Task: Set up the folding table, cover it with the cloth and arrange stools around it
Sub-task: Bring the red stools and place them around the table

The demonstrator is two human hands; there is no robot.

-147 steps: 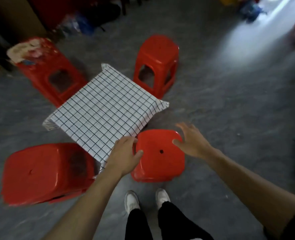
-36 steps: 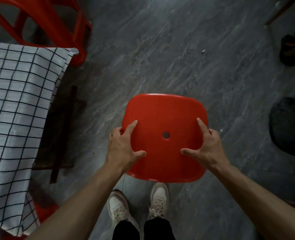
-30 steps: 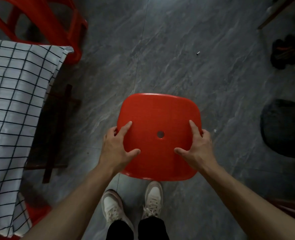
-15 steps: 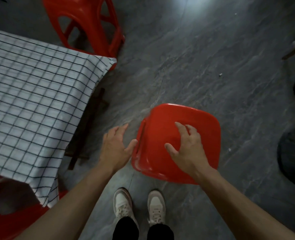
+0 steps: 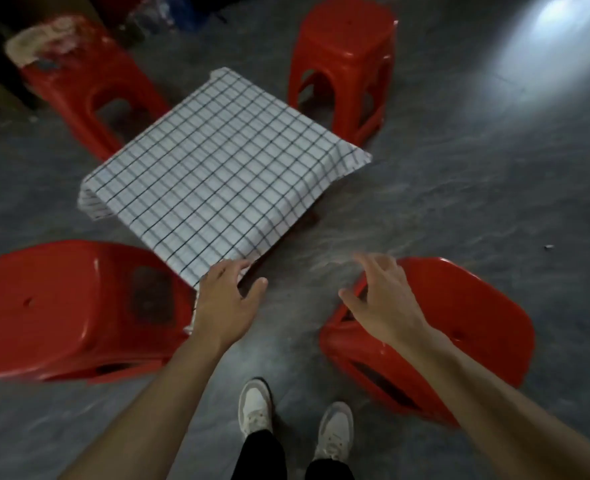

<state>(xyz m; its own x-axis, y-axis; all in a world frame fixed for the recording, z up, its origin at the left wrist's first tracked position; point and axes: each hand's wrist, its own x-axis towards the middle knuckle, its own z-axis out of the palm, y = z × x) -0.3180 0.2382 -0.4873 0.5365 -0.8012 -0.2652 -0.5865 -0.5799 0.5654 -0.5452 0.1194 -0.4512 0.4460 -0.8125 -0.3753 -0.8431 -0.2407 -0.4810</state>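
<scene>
The counter sits hidden under its checked cloth (image 5: 217,168) on the grey floor (image 5: 460,185), ringed by four red stools: near-left stool (image 5: 61,306), near-right stool (image 5: 460,323), far-right stool (image 5: 345,57) and far-left stool (image 5: 89,84), its seat worn pale. Your left hand (image 5: 227,299) hovers spread at the cloth's near corner, holding nothing. Your right hand (image 5: 380,303) is spread too, empty over the near-right stool's edge.
</scene>
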